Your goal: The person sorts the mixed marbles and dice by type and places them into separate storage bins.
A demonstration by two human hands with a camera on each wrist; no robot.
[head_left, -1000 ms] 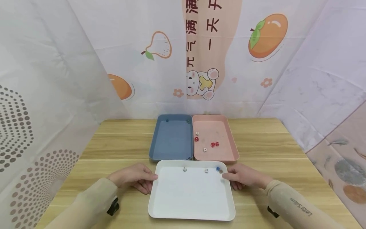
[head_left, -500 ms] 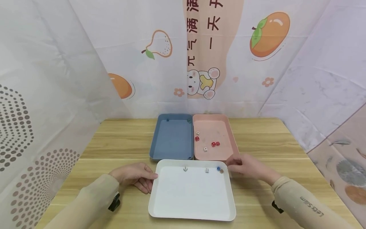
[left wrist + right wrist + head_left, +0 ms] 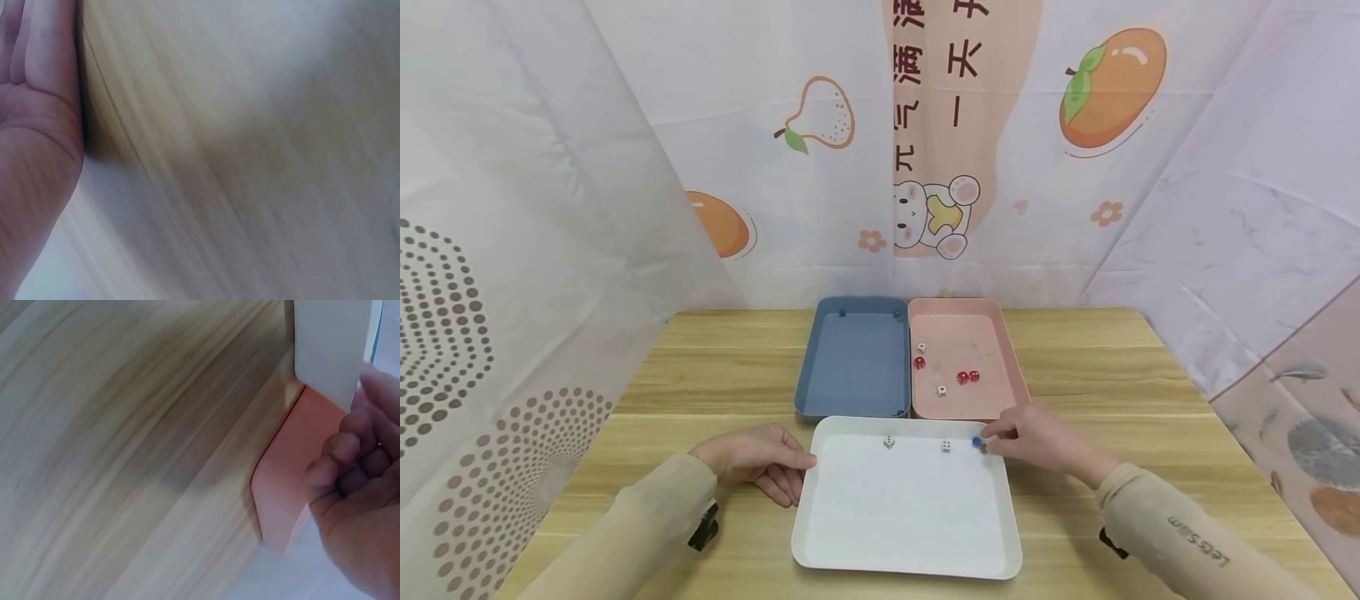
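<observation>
A white tray (image 3: 910,508) lies nearest the person on the wooden table. Along its far side are two white dice, left (image 3: 889,442) and middle (image 3: 946,447), and a blue die (image 3: 977,442) beside a small brown piece (image 3: 984,448) in the far right corner. My left hand (image 3: 758,461) holds the tray's left edge, its thumb over the rim and fingers outside. My right hand (image 3: 1037,439) reaches over the right rim; thumb and index finger are spread close to the blue die and brown piece. Contact there is too small to tell. Its other fingers are curled in the right wrist view.
Behind the white tray stand a blue tray (image 3: 857,367) with several small dark pieces and a pink tray (image 3: 992,404) with red dice (image 3: 963,377) and white dice (image 3: 942,391). Printed cloth (image 3: 820,200) hangs behind the table (image 3: 1090,367).
My right hand has left the tray's right side wall, risen, and moved over the rim to the far right corner. The left hand keeps its place at the left edge.
</observation>
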